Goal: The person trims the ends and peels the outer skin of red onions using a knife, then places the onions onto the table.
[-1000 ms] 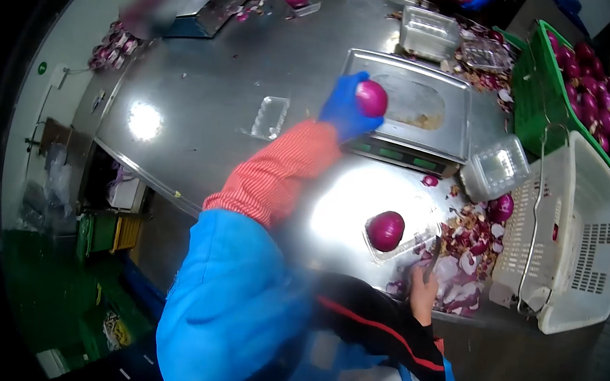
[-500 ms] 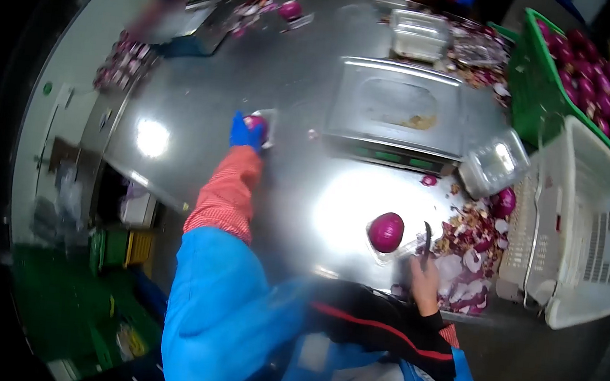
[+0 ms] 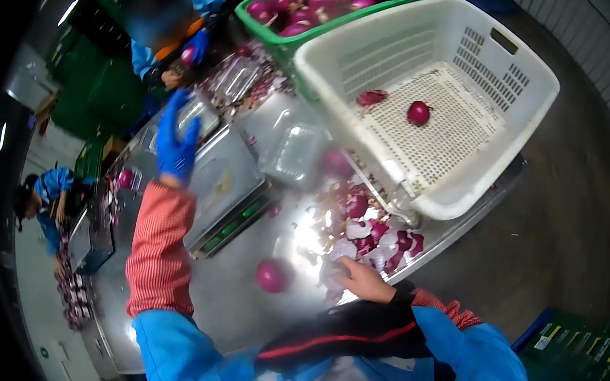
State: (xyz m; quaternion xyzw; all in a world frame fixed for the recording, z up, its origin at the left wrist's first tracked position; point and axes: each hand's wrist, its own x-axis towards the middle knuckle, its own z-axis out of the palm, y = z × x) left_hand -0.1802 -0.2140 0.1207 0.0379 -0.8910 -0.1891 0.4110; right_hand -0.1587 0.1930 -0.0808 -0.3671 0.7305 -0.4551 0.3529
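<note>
My left hand [image 3: 177,141], in a blue glove, is raised near the left edge of the scale [image 3: 221,182]. Its fingers are spread and hold nothing. My bare right hand [image 3: 364,280] is closed near the table's front edge beside the onion peelings [image 3: 381,242]; what it grips is blurred and cannot be made out. A purple onion [image 3: 272,275] lies on the metal table [image 3: 227,308] between my hands. Clear plastic trays [image 3: 294,145] stand beyond the scale.
A white basket [image 3: 483,174] at the right holds a small red onion [image 3: 418,113] and some peel. Behind it is a green crate [image 3: 290,42] full of onions. One person [image 3: 159,22] works across the table, another [image 3: 48,191] at the far left.
My left hand has let go of the onion it set in a tray and risen, fingers spread. The view has swung to the right, and the knife seen earlier in my right hand cannot be made out.
</note>
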